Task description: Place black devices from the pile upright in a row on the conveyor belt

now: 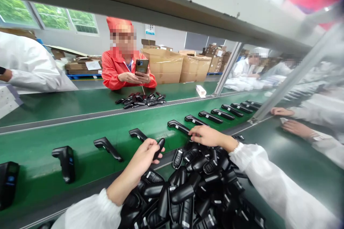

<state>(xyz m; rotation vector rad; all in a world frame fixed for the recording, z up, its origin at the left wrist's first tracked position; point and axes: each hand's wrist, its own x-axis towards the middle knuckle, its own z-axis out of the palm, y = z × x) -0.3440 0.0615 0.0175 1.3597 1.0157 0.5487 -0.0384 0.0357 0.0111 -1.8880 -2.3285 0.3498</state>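
My left hand [149, 154] is closed round a black oval plastic cover [160, 147], held above the near edge of the green conveyor belt. My right hand [205, 136] has its fingers bent and closed at the handle end of a black pistol-shaped handheld device [178, 126] lying on the belt. Below both hands spreads a heap of loose black plastic covers [185, 193], some face up with ribbed insides showing. Just beyond my left hand lies another such device [137, 134], its handle end partly hidden by the hand.
More black devices lie spaced along the belt [86, 125], left and right. Across it, a person in red [126, 68] holds a phone [142, 66] behind a pile of black parts [141, 100]. A metal post [228, 68] stands beyond the belt. Co-workers' hands [298, 128] are at right.
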